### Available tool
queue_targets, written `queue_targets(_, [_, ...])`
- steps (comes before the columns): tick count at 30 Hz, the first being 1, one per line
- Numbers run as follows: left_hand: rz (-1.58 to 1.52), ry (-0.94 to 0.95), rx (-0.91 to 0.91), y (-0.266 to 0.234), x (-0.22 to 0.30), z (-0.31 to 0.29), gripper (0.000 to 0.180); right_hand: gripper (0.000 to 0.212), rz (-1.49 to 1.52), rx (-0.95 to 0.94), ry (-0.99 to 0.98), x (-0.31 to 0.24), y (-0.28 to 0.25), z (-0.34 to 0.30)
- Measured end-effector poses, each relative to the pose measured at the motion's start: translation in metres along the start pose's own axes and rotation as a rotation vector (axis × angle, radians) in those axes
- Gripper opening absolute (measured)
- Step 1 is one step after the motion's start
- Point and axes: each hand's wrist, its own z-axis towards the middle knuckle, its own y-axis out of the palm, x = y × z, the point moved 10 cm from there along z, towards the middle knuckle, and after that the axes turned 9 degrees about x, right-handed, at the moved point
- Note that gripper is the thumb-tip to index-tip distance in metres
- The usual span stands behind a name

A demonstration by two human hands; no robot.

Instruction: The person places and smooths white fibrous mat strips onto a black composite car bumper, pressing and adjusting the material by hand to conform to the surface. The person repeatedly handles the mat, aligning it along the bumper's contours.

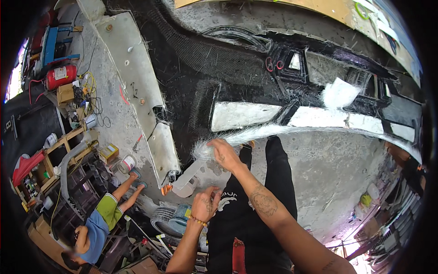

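My right hand (224, 155) reaches to the near edge of a large black moulded part. Its fingertips are closed on the frayed end of a white fibreglass strip (255, 135), which runs along that edge toward the right. Lower and to the left, my left hand (205, 203) is held in front of my dark trousers, fingers curled inward; whatever they hold, if anything, is hidden. Carbon-patterned cloth (219, 59) covers part of the black part. Red-handled scissors (275, 65) lie on it, and a loose white fibreglass piece (340, 93) rests farther right.
A long pale panel (132, 68) stands at the left of the black part. Beyond it are a red tank (61, 76), tangled cables and a tin (127, 163). A person in a blue shirt (98, 235) is at lower left. Stacked round containers (166, 219) stand near my left arm.
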Motion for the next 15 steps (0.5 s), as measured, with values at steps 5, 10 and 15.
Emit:
queue_targets(5, [-0.011,-0.008,0.014,-0.002,0.002,0.001,0.025,0.038,-0.024,-0.037,-0.043,0.016,-0.004,-0.005])
queue_targets(10, [0.009,0.154,0.156,-0.011,0.013,0.009,0.027,0.042,-0.065,-0.165,-0.087,0.021,0.001,-0.009])
queue_targets(15, [0.387,0.570,0.257,0.001,0.082,0.065,0.052,0.046,-0.182,-0.091,-0.147,0.022,-0.030,-0.017])
